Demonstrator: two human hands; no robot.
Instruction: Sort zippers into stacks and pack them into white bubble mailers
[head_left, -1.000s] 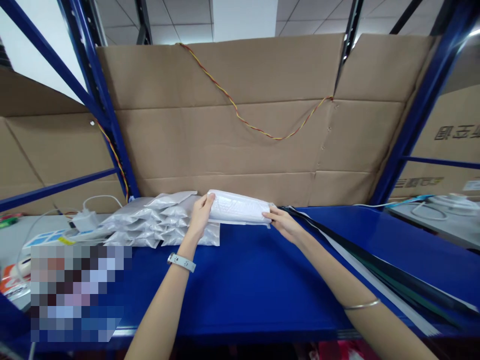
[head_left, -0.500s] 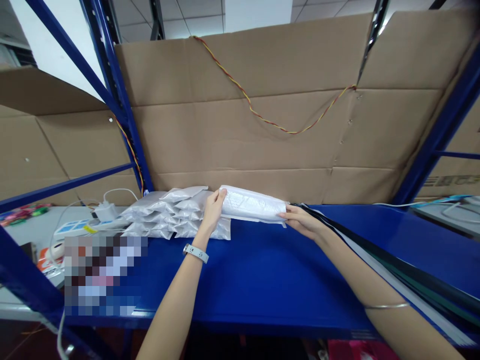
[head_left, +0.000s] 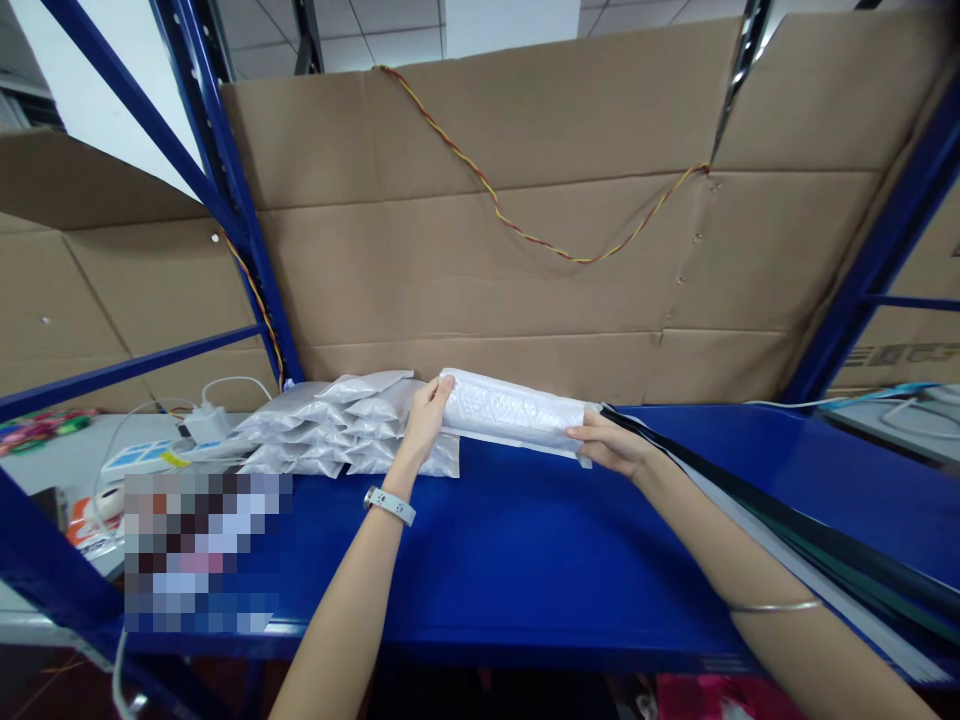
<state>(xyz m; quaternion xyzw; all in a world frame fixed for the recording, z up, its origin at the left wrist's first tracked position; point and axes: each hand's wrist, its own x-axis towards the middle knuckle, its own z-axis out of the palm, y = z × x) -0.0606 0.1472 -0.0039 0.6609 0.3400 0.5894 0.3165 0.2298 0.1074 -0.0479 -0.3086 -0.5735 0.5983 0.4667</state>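
A white padded bubble mailer [head_left: 514, 412] is held flat above the blue shelf [head_left: 525, 560], one hand at each end. My left hand [head_left: 427, 415] grips its left end, fingers curled over the edge; a pale watch sits on that wrist. My right hand [head_left: 611, 443] pinches its right end, a thin bangle further down that arm. Just left of the mailer lies a pile of several silvery-white filled bags [head_left: 337, 425], touching my left hand's side.
Brown cardboard sheets [head_left: 487, 250] line the back of the rack, with a red-and-yellow twisted wire [head_left: 555, 255] hanging across them. Blue uprights [head_left: 225, 200] frame the bay. Long dark and white strips [head_left: 787, 530] lie along the shelf's right. A white power strip and charger [head_left: 172, 445] sit at left.
The view shifted left and down a second ago. The mailer stays in both hands and has moved slightly to the right; my right hand moved with it.
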